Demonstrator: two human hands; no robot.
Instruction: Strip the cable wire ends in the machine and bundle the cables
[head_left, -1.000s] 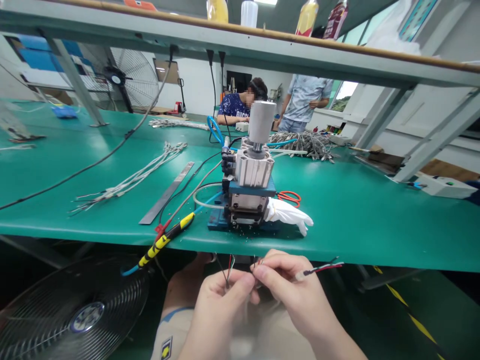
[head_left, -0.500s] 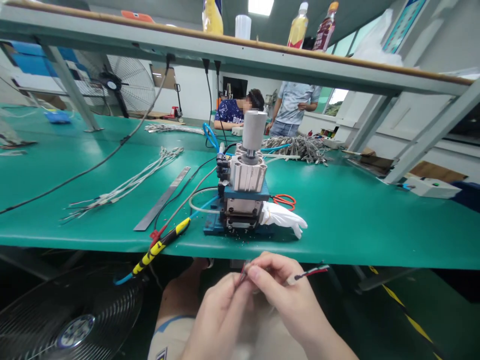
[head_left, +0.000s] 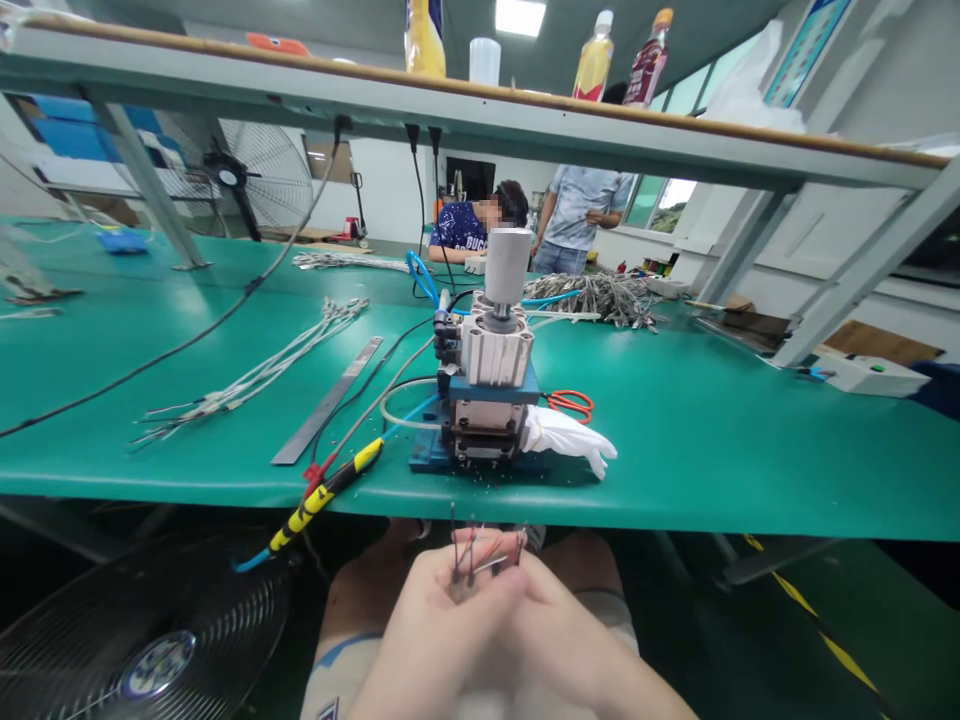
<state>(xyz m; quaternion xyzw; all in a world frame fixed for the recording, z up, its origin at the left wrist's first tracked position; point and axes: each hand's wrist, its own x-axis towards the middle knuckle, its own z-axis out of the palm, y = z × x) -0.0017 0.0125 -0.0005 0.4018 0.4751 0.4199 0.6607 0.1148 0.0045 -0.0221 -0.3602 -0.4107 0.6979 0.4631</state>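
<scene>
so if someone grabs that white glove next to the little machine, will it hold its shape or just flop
Likely floppy: the white glove lies limp and flattened on the green bench, fingers drooping. Probably light, since it looks like thin fabric. It seems tucked against the small pneumatic machine, so it might snag.

Green workbench (head_left: 712, 440), overhead shelf (head_left: 525, 110), standing fan (head_left: 240, 175)

- Right of the pneumatic press (head_left: 491, 385), beyond the white glove (head_left: 570, 440) and orange scissors (head_left: 571, 402) beside it, the tabletop (head_left: 712, 440) lies bare.
- Left of the press, hoses, a yellow-black cable (head_left: 322, 492) and a steel ruler (head_left: 330, 400) block the way.
- Behind the press, a wire pile (head_left: 600, 297) crowds the far edge.
</scene>
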